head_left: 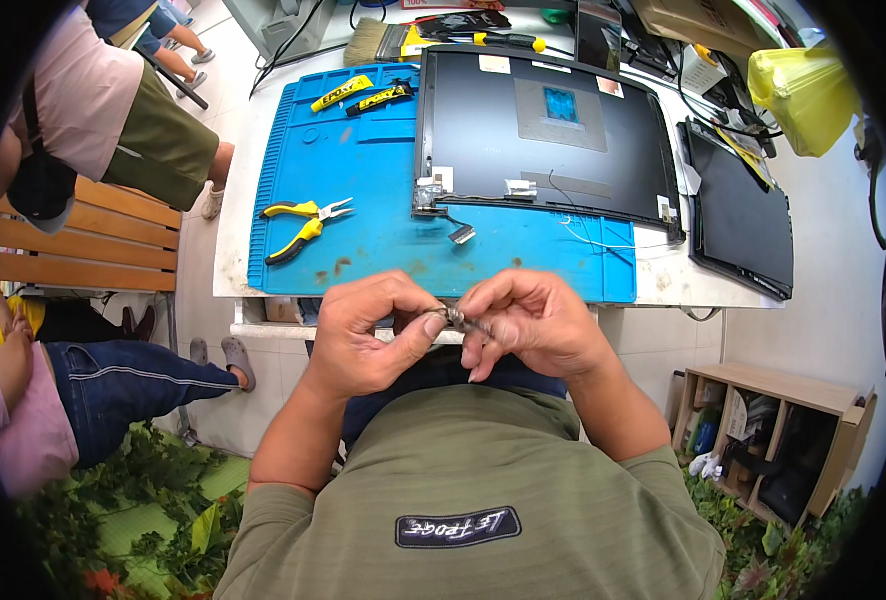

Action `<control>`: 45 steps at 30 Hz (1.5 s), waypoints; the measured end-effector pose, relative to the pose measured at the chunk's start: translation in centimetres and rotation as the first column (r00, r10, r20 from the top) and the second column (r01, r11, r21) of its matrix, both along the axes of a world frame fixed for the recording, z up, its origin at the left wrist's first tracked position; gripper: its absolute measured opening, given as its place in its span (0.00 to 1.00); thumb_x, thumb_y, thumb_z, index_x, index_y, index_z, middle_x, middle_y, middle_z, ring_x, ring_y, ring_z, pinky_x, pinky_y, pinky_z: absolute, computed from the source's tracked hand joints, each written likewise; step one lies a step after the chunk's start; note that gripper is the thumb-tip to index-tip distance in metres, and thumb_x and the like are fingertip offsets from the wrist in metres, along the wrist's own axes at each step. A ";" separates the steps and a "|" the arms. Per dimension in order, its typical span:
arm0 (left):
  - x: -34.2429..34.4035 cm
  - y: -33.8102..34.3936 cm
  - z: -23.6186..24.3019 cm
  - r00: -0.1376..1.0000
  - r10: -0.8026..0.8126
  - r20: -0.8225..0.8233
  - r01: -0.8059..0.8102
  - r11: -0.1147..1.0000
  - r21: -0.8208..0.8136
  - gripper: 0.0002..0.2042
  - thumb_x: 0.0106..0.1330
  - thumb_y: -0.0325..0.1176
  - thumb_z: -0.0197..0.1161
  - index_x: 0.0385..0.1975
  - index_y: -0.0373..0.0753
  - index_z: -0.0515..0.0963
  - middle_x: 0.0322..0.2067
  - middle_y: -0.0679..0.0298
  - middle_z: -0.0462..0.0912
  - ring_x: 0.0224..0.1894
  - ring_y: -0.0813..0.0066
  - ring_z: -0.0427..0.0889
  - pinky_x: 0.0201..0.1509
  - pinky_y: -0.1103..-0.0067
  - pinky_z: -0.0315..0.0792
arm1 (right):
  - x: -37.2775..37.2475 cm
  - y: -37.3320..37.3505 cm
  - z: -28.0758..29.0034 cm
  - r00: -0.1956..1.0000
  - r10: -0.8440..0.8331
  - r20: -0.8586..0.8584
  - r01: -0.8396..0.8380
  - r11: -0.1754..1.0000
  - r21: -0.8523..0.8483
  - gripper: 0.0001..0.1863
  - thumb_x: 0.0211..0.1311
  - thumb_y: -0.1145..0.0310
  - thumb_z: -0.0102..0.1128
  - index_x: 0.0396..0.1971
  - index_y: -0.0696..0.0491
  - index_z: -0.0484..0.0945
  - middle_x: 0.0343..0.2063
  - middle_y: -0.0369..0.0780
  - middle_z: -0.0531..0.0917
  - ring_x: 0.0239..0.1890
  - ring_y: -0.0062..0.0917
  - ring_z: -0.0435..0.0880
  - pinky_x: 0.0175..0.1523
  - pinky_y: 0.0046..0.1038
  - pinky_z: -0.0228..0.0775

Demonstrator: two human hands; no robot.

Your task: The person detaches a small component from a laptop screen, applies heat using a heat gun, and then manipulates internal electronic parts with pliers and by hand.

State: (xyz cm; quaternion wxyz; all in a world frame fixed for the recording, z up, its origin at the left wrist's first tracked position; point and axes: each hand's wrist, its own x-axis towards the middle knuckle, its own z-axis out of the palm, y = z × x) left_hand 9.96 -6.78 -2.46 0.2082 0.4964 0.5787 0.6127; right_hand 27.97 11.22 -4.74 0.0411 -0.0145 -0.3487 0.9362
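Observation:
Just beyond the table's front edge, my left hand (371, 330) and my right hand (531, 325) meet in front of my body. Both are closed, pinching a small dark metal part (454, 317) between thumbs and fingertips. Its exact kind is too small and partly covered to make out; the right fingers look slightly blurred. Past my hands, a blue work mat (383, 225) carries a dark laptop screen panel (493, 135) with a loose cable connector (461, 234) at its lower left. Pliers (306, 228) with yellow and black handles lie open on the mat's left side.
A yellow tube (342, 93) and a black tube (379, 98) lie at the mat's upper left. Behind are a brush (366, 42) and a screwdriver (509, 41). A black laptop part (741, 210) rests at right, below a yellow bag (801, 98). People sit and stand at left.

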 end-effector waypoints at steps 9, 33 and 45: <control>2.5 -0.7 -0.3 0.991 0.116 -0.059 -0.123 0.983 -0.140 0.05 0.69 0.23 0.76 0.31 0.34 0.87 0.24 0.63 0.88 0.23 0.84 0.80 0.26 0.83 0.70 | 0.0 -2.6 1.1 0.985 -0.122 0.122 0.088 0.964 0.251 0.18 0.73 0.77 0.76 0.56 0.63 0.79 0.47 0.41 0.87 0.45 0.21 0.91 0.50 0.29 0.93; -10.6 3.9 6.3 0.695 0.139 -0.705 -0.470 0.831 -0.299 0.10 0.72 0.33 0.76 0.32 0.32 0.89 0.28 0.50 0.90 0.29 0.59 0.90 0.36 0.70 0.80 | -0.3 11.0 13.4 0.880 -0.369 -0.298 0.200 -0.281 0.939 0.17 0.72 0.66 0.74 0.55 0.57 0.86 0.55 0.48 0.87 0.53 0.42 0.89 0.55 0.36 0.86; -26.9 34.0 10.2 0.336 -0.095 -0.937 -0.551 0.787 -0.278 0.27 0.73 0.35 0.71 0.71 0.37 0.78 0.69 0.47 0.80 0.69 0.49 0.82 0.72 0.60 0.78 | -27.6 30.4 15.8 0.872 -0.464 -0.153 -0.235 -0.674 0.701 0.15 0.74 0.67 0.65 0.52 0.58 0.90 0.48 0.55 0.92 0.55 0.51 0.91 0.65 0.48 0.82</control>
